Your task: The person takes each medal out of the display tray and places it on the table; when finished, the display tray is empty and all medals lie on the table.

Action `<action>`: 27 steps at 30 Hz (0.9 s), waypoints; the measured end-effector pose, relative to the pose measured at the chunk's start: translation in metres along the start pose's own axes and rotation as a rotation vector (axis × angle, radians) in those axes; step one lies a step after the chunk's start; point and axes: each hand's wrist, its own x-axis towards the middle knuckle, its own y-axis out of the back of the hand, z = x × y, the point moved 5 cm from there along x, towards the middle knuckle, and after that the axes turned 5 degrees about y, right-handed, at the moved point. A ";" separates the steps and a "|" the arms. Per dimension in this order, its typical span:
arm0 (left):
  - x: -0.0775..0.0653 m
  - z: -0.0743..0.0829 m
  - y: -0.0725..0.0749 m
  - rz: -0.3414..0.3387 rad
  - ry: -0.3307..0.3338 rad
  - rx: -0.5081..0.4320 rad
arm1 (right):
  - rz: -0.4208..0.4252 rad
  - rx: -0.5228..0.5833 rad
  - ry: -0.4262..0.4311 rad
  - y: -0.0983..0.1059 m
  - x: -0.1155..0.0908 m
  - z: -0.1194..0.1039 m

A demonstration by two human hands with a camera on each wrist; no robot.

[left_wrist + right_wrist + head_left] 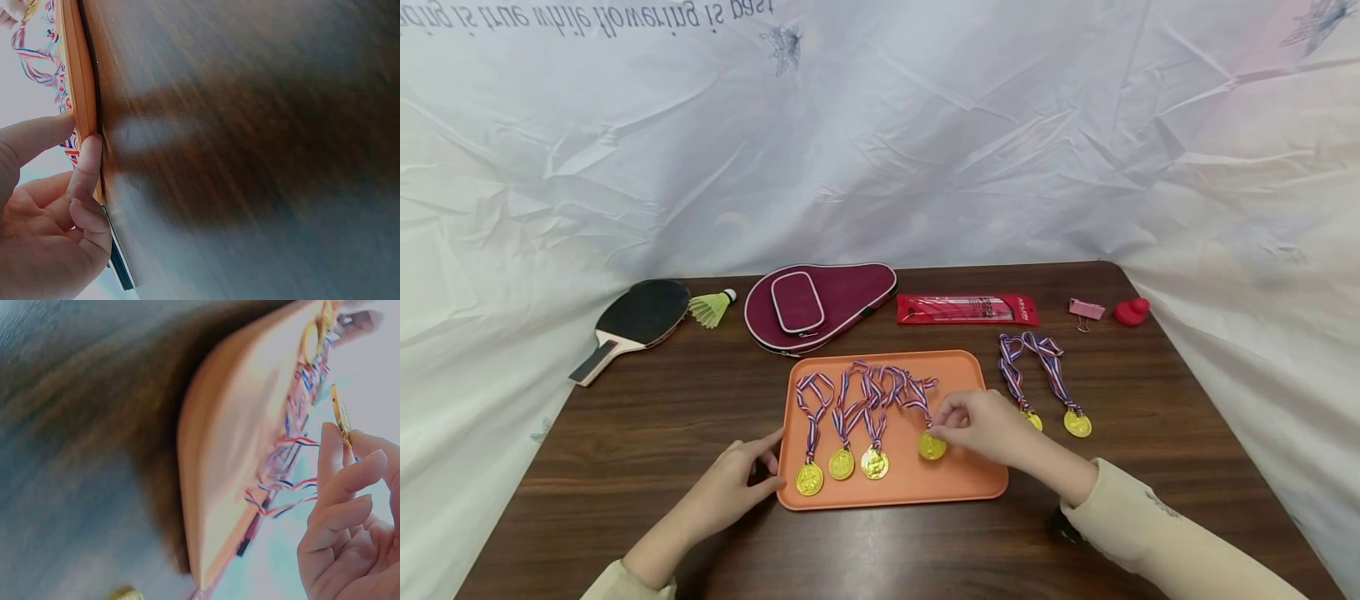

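My right hand point(976, 423) pinches a gold medal point(932, 445) by its top between thumb and fingers, over the right half of an orange tray point(951, 487). In the right wrist view the medal point(339, 415) is seen edge-on above the fingertips, its striped ribbon trailing toward the tray. My left hand point(739, 483) grips the tray's left rim, thumb on one side and index finger point(90, 159) on the other. Three more medals lie in the tray: one at the left point(809, 479), one beside it point(841, 464) and one near the middle point(875, 462), their red, white and blue ribbons stretched toward the back.
Right of the tray lie two medals, one point(1077, 422) in full view, the other partly behind my right hand. Along the back are a paddle point(643, 312), a shuttlecock point(709, 308), a maroon paddle case point(850, 292), a red packet point(966, 309), a pink binder clip point(1086, 309) and a red object point(1131, 312).
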 end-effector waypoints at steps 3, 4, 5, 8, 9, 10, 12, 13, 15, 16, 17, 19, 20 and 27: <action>0.000 0.000 0.000 0.003 0.003 0.003 | 0.023 -0.003 0.027 0.012 -0.004 -0.002; 0.000 0.000 0.000 0.004 0.005 0.004 | 0.032 -0.001 0.036 0.016 -0.006 -0.004; 0.000 0.000 0.000 0.005 0.008 0.003 | 0.035 0.004 0.042 0.021 -0.007 -0.004; 0.000 0.000 0.001 0.002 0.018 0.005 | 0.046 0.029 0.029 0.034 -0.012 -0.005; 0.000 0.000 0.001 0.000 0.027 0.005 | 0.047 0.037 0.015 0.039 -0.014 -0.005; 0.000 -0.001 0.001 -0.001 0.031 0.005 | 0.048 0.047 0.002 0.044 -0.017 -0.004; 0.000 -0.001 0.001 -0.005 0.038 0.006 | 0.058 0.050 -0.019 0.053 -0.021 -0.002; 0.000 -0.001 0.001 -0.006 0.040 0.006 | 0.068 0.042 -0.024 0.058 -0.024 0.000; 0.000 -0.001 0.001 -0.004 0.038 0.004 | 0.093 0.024 -0.028 0.068 -0.030 0.004; 0.000 -0.001 0.001 -0.005 0.039 0.004 | 0.106 0.022 -0.033 0.073 -0.033 0.006; 0.000 -0.001 0.001 -0.005 0.038 0.003 | 0.120 0.019 -0.037 0.078 -0.036 0.009; 0.000 -0.001 0.001 -0.006 0.039 0.001 | 0.147 -0.003 -0.051 0.088 -0.042 0.016; 0.000 -0.001 0.001 -0.006 0.038 0.002 | 0.161 -0.013 -0.061 0.093 -0.046 0.020; 0.000 0.000 0.000 -0.010 0.039 0.005 | 0.247 -0.119 -0.136 0.126 -0.073 0.049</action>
